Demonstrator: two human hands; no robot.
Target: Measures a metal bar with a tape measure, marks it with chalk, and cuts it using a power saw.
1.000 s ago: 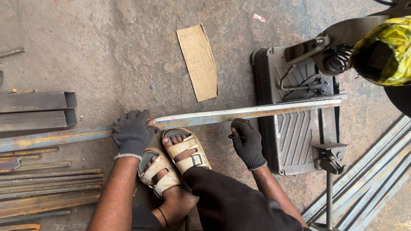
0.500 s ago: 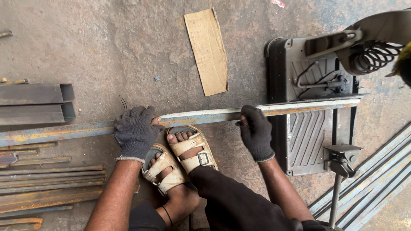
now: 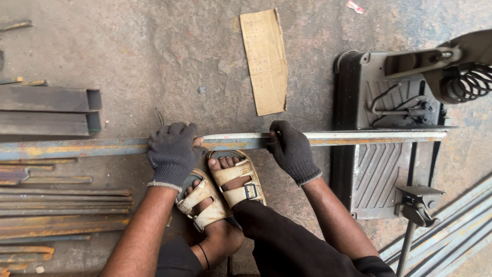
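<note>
Long steel bar (image 3: 236, 141) lies across the middle of the frame, from the left edge onto the saw base (image 3: 379, 169) at right. Left hand (image 3: 171, 154), gloved, is closed over the bar left of centre. Right hand (image 3: 291, 150), gloved, has its fingers curled over the bar's top edge just right of centre. 2 sandalled feet (image 3: 225, 187) sit between the hands, toes at the bar.

Around it: 2 square tubes (image 3: 51, 110) at upper left, a stack of rusty strips (image 3: 56, 205) at lower left, a cardboard strip (image 3: 264, 59) on the floor above the bar, the saw arm with spring (image 3: 461, 72) at upper right, a clamp (image 3: 417, 202) at lower right, more bars (image 3: 451, 231) in the lower right corner.

Versus 0.5 s ago: both hands keep the same grip, and the bar still rests on the base. View has shifted only slightly.
</note>
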